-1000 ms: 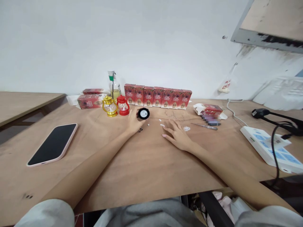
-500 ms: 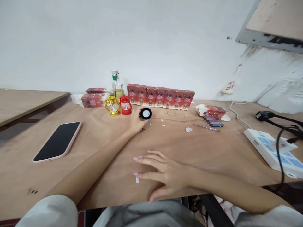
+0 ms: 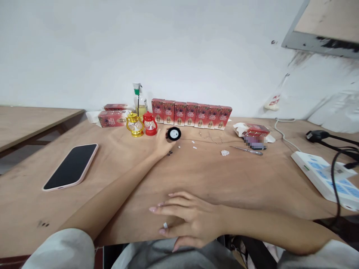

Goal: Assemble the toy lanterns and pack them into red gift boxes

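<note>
Far out on the table, my left hand (image 3: 162, 145) is closed around a small lantern (image 3: 174, 133). Its round black base with a white disc faces me; most of its body is hidden. Beside that hand stand a gold lantern (image 3: 135, 125) and a red lantern (image 3: 150, 124), both upright. Small dark bits (image 3: 169, 153) lie just under the left wrist. My right hand (image 3: 187, 220) is palm down with fingers spread at the table's front edge. A small white slip (image 3: 165, 225) shows between its fingers; whether a fingertip touches it I cannot tell.
Red boxes (image 3: 190, 114) stand in a row along the wall, and another red box (image 3: 112, 118) lies at left. A phone (image 3: 71, 166) rests on the left. Rightward are white pieces (image 3: 224, 152), a screwdriver (image 3: 249, 151), an opened box (image 3: 256, 130) and a power strip (image 3: 325, 179) with cables.
My right hand has drawn back toward the table's front edge, and the white slip is nearer that edge too. The left hand stays around the lantern. The view has shifted slightly.
</note>
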Motion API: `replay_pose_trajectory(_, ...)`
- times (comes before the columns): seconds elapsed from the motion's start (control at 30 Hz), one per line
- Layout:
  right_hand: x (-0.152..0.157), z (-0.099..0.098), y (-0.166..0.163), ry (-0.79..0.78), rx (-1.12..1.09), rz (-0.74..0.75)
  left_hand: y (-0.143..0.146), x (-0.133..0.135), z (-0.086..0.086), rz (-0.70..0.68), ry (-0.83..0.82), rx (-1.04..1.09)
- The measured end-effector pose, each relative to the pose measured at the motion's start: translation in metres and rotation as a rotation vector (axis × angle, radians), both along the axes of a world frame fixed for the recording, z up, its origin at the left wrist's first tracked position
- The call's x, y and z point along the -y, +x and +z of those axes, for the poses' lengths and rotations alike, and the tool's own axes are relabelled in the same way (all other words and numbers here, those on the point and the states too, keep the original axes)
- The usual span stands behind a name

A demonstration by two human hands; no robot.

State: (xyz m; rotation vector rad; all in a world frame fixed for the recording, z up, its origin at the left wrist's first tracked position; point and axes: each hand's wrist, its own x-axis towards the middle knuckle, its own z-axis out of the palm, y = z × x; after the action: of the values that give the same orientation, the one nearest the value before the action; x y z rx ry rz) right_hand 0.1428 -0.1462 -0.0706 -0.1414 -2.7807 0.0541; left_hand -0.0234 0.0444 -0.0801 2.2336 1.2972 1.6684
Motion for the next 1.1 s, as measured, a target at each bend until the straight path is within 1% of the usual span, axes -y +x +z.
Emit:
replay_pose_trajectory(0.07,0.006,-0.002,-0.003,0.026,-0.051,-0.018,0.0,0.0,-0.001,-0.002,0.001,0.002)
replay_pose_trajectory(0.2,0.017,-0.006,-0.007,0.0,-0.117,-0.099,0.0,0.0,-0.001,-0.004,0.003,0.012)
replay_pose_trajectory(0.37,0.015,-0.012,-0.007,0.082,-0.081,-0.027,-0.001,0.0,0.0,-0.003,0.012,0.008)
replay_pose_trajectory(0.47,0.014,-0.017,-0.009,0.103,-0.055,-0.041,-0.001,0.0,0.0,-0.005,0.014,0.006)
replay_pose_trajectory(0.53,0.015,-0.02,-0.01,0.107,-0.059,-0.043,-0.001,0.0,-0.001,-0.007,0.015,0.011)
replay_pose_trajectory(0.63,0.017,-0.021,-0.01,0.071,-0.073,-0.042,0.0,0.0,-0.002,-0.005,0.006,0.011)
replay_pose_trajectory(0.73,0.016,-0.019,-0.006,0.003,-0.057,-0.033,0.0,-0.001,-0.002,-0.008,-0.009,0.013)
replay_pose_trajectory(0.8,0.014,-0.016,-0.004,-0.082,-0.062,-0.035,0.0,-0.001,-0.002,-0.015,-0.013,0.012)
replay_pose_trajectory(0.87,0.01,-0.013,-0.003,-0.196,-0.074,-0.032,0.0,-0.001,-0.002,-0.019,-0.018,0.013)
replay_pose_trajectory(1.0,0.003,-0.008,-0.004,-0.453,-0.181,0.048,0.001,-0.002,-0.002,-0.022,-0.019,0.021)
replay_pose_trajectory(1.1,0.001,-0.004,-0.006,-0.622,-0.279,0.014,0.001,-0.002,-0.002,-0.016,-0.016,0.019)
